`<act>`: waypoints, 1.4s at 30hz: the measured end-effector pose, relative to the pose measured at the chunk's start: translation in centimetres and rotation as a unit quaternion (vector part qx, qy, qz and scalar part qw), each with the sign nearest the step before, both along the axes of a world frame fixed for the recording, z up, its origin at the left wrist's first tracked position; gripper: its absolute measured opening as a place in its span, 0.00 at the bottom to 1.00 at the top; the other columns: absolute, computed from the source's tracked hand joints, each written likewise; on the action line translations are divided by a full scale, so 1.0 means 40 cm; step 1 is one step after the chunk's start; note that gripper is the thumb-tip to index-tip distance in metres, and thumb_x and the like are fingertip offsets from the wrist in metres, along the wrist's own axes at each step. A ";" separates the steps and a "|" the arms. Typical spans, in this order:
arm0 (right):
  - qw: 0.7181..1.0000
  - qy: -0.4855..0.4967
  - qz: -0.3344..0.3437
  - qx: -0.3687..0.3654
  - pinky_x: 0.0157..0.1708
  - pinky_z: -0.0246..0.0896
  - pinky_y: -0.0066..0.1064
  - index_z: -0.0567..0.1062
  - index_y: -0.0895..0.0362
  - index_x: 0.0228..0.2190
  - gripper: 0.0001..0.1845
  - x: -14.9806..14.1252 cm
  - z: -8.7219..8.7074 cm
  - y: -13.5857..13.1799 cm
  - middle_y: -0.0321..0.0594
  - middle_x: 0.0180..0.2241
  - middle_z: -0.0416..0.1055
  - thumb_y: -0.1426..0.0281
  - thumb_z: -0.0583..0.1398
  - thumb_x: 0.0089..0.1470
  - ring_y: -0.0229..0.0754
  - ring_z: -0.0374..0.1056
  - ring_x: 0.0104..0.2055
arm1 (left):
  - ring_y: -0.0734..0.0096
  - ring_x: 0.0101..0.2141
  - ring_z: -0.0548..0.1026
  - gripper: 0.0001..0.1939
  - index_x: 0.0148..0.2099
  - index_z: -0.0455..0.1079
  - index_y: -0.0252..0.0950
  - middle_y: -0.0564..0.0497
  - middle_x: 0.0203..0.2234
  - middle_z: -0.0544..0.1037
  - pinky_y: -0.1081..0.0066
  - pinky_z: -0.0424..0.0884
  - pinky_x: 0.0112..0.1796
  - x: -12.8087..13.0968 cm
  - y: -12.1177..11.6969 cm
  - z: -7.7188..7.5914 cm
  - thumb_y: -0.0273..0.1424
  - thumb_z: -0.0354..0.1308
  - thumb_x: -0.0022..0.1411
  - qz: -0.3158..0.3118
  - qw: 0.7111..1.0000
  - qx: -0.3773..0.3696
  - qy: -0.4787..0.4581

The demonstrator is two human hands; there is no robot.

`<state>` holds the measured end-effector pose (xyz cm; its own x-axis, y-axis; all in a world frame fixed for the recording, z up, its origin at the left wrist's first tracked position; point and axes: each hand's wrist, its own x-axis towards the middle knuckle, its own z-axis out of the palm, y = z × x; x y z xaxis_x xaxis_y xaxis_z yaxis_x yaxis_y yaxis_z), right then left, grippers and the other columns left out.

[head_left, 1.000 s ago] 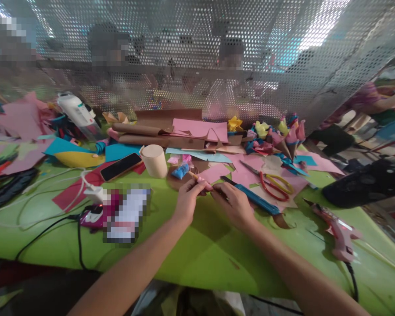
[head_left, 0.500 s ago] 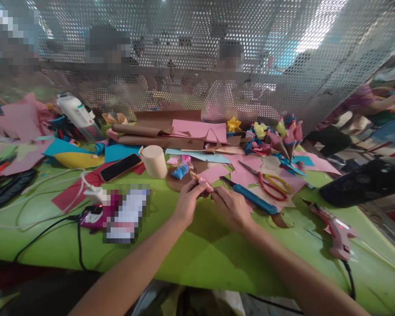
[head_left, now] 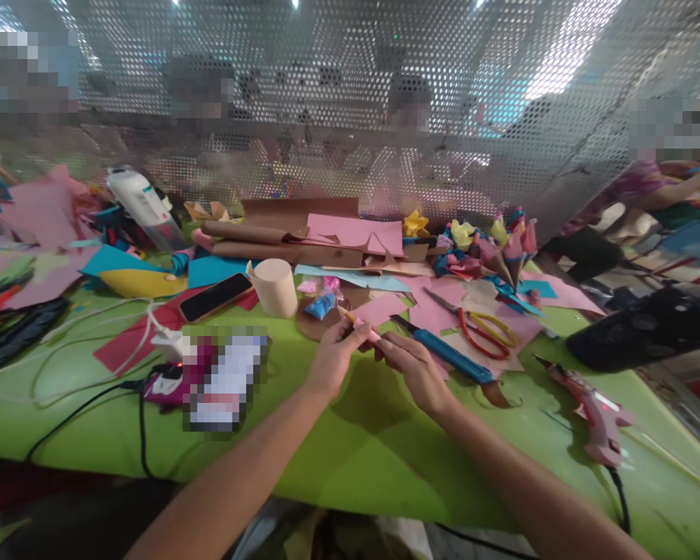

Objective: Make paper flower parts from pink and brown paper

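Both hands meet over the green table (head_left: 350, 451), just in front of the paper clutter. The left hand (head_left: 332, 359) pinches a thin stick wrapped in pink paper (head_left: 358, 325), its tip pointing toward ten o'clock; the right hand (head_left: 411, 365) closes its fingertips on the stick's near end, so the two hands almost touch. The grip looks light, and I'd judge the pink wrap could unroll or slide off if either pinch eases.

At two o'clock from the right hand, just beside its knuckles, lies a blue utility knife (head_left: 449, 354); I cannot tell whether its blade is out, but a careless sweep of the wrist could catch it. Scissors (head_left: 481, 327) lie further out the same way. The pink glue gun (head_left: 595, 408) rests well apart at three o'clock, its cord trailing off the edge, where an elbow might snag it.
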<state>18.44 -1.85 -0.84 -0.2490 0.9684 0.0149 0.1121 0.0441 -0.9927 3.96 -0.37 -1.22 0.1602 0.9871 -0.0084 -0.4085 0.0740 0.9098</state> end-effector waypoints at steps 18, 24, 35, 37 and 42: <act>0.999 0.033 0.007 -0.027 0.23 0.43 0.30 0.71 0.57 0.22 0.20 -0.001 -0.001 0.005 0.33 0.21 0.58 0.55 0.57 0.55 0.35 0.49 0.22 | 0.73 0.27 0.68 0.16 0.26 0.73 0.34 0.52 0.24 0.73 0.71 0.66 0.31 0.000 0.000 0.002 0.43 0.68 0.50 0.021 1.000 -0.022 0.000; 0.977 0.173 0.028 -0.122 0.20 0.34 0.30 0.71 0.58 0.21 0.17 -0.004 -0.026 0.012 0.28 0.16 0.50 0.58 0.60 0.51 0.32 0.40 0.18 | 0.74 0.27 0.68 0.18 0.27 0.73 0.34 0.52 0.23 0.73 0.71 0.65 0.31 0.000 0.002 0.005 0.44 0.70 0.47 0.021 1.000 -0.015 -0.005; 0.990 0.095 0.013 -0.099 0.20 0.44 0.29 0.72 0.57 0.25 0.23 0.001 -0.034 0.019 0.31 0.17 0.57 0.51 0.55 0.56 0.35 0.51 0.19 | 0.75 0.24 0.69 0.18 0.27 0.73 0.34 0.52 0.22 0.73 0.71 0.65 0.29 0.000 0.010 -0.003 0.43 0.70 0.48 0.031 0.999 -0.019 -0.015; 0.999 0.030 -0.021 -0.026 0.24 0.53 0.30 0.74 0.57 0.30 0.22 0.007 -0.028 0.019 0.36 0.23 0.65 0.51 0.54 0.58 0.39 0.60 0.25 | 0.76 0.25 0.68 0.18 0.27 0.73 0.34 0.53 0.22 0.74 0.72 0.65 0.30 -0.001 0.013 -0.001 0.43 0.71 0.45 0.076 0.996 -0.036 -0.016; 0.940 -0.225 -0.078 0.244 0.36 0.60 0.33 0.73 0.54 0.47 0.16 0.014 -0.031 0.014 0.44 0.38 0.73 0.60 0.53 0.64 0.45 0.68 0.37 | 0.75 0.26 0.68 0.18 0.26 0.73 0.34 0.52 0.23 0.75 0.73 0.64 0.31 0.000 0.017 -0.003 0.43 0.72 0.43 0.132 0.989 -0.062 -0.004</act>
<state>18.99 -1.29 -2.10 -0.1927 0.8987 0.3940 0.5578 0.4306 -0.7095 3.94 0.31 -1.34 -0.1025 0.9861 -0.1309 -0.4358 0.0738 0.8970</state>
